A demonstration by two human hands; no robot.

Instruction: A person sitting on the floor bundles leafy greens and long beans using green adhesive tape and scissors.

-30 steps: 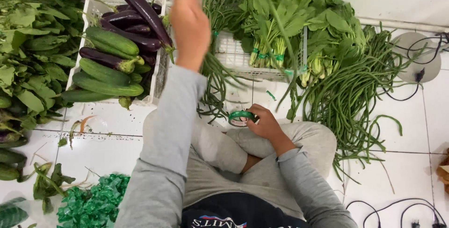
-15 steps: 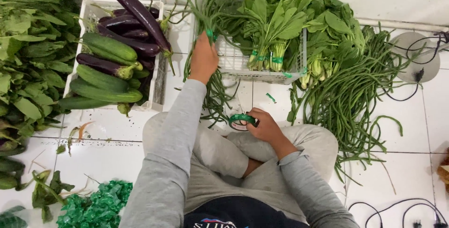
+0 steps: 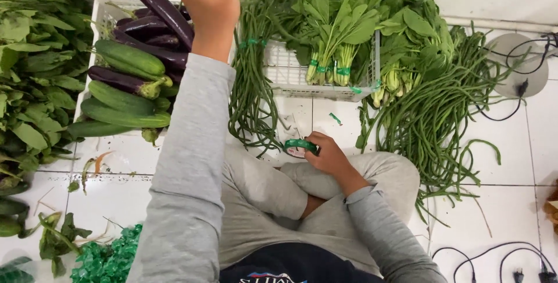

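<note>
My left hand (image 3: 206, 4) is raised close to the camera, above a white crate (image 3: 100, 10); its fingertips are cut off by the top edge and nothing shows in it. A bundle of long beans (image 3: 251, 91), tied with a green band (image 3: 253, 43), lies on the tiles between the crate and a white basket (image 3: 290, 76), apart from that hand. My right hand (image 3: 332, 158) rests by my knee and grips a roll of green tape (image 3: 299, 146).
The crate holds purple eggplants (image 3: 163, 11) and cucumbers (image 3: 129, 57). Tied leafy greens (image 3: 340, 21) fill the basket. Loose long beans (image 3: 442, 108) spread at right, more greens (image 3: 35, 68) at left. Green plastic (image 3: 107, 257) lies bottom left, black cables (image 3: 494, 254) bottom right.
My left hand brought the tied bean bundle down beside the basket, left it there and rose toward the camera. My right hand with the tape roll stayed put.
</note>
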